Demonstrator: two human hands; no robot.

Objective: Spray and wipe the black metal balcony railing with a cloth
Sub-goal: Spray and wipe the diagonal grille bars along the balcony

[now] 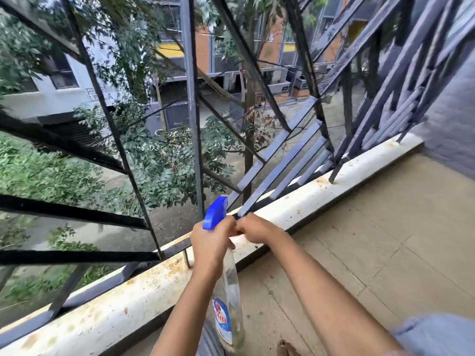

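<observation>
Obs: left hand (210, 242) grips spray bottle (231, 291) at neck, the best hold. Looks near-empty, so probably light; plastic possibly slick. Unclear what right hand (257, 228), curled beside trigger, holds.

Bare forearms rise from 6 and 4 o'clock, hands touching. The left hand (209, 244) grips a spray bottle (228, 291); the right hand (257, 228), at its 3 o'clock, is curled.

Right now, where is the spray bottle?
Head view, lower centre: the left hand grips the spray bottle by its neck, blue trigger head up, by the white ledge below the railing, with the right hand beside it.
</observation>
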